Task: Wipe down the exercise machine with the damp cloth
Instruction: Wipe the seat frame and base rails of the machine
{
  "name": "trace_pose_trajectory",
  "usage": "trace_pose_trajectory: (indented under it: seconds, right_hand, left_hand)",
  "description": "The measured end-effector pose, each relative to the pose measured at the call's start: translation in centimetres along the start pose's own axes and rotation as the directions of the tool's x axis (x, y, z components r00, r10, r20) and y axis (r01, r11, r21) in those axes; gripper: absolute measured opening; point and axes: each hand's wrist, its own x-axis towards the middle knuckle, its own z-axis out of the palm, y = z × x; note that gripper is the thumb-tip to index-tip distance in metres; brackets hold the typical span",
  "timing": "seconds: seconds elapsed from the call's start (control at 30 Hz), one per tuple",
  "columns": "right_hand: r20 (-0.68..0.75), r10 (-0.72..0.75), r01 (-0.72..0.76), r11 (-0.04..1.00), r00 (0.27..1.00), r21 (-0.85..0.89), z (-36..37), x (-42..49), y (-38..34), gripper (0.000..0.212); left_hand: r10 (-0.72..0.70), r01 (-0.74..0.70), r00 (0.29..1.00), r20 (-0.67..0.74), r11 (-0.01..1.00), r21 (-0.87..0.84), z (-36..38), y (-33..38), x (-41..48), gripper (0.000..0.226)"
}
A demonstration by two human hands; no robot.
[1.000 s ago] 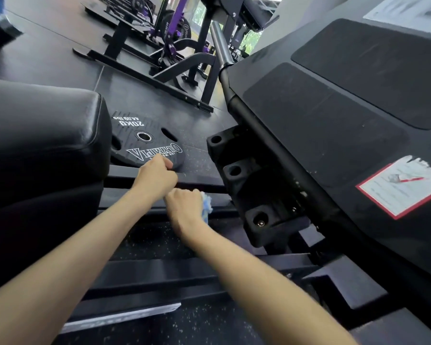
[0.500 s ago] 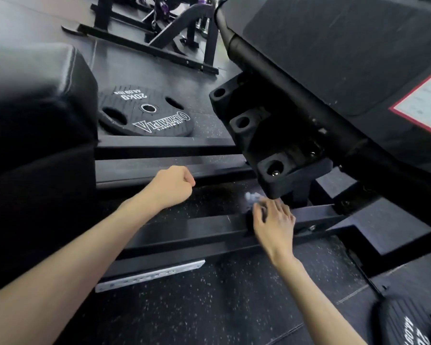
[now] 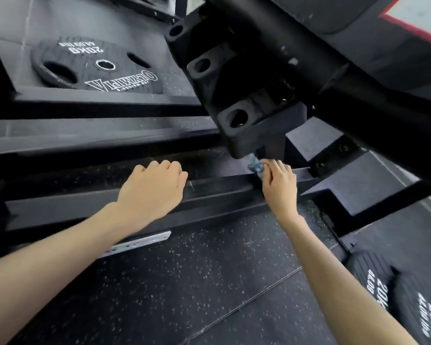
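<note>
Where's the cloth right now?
In the head view the blue cloth is bunched under the right hand's fingertips, right of centre, on the machine's low black frame rail just below the block with round holes.

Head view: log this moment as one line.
right hand: presses crumpled blue damp cloth on black steel frame rail | left hand: curled, empty, over rail | stage: wiping
</note>
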Motion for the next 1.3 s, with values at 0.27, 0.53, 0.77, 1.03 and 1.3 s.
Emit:
trace_pose_trajectory:
  seconds: [0.27, 0.53, 0.77, 1.03, 1.3]
  right_hand:
    - [0.106, 0.002, 0.003, 0.999, 0.994, -0.045, -1.1, 1.6, 6.4, 0.025]
    - [0.185, 0.531, -0.544, 0.839, 0.827, 0.024, -0.3, 3.5, 1.9, 0.033]
    - [0.168, 0.628, -0.443, 0.310, 0.760, 0.841, -4.3, 5.1, -3.6, 0.023]
    - [-0.042, 0.615, -0.370, 0.526, 0.788, 0.766, -0.4, 3.0, -5.8, 0.052]
    - [-0.379, 0.049, 0.108, 0.918, 0.924, 0.381, 0.4, -0.5, -7.1, 0.062]
  left_hand:
    - [0.088, -0.111, 0.991, 0.105, 0.965, 0.237, -0.7, 0.6, -0.4, 0.047]
    - [-0.084, 0.073, 0.993, 0.086, 0.990, 0.122, 0.1, 1.2, 0.2, 0.028]
    - [-0.116, 0.091, 0.983, 0.142, 0.981, 0.174, -0.3, 1.5, -0.1, 0.029]
    - [-0.126, 0.114, 0.988, 0.089, 0.985, 0.130, -0.8, 1.6, -0.5, 0.047]
    - [-0.130, 0.116, 0.989, 0.066, 0.975, 0.187, -0.2, 1.6, 0.1, 0.054]
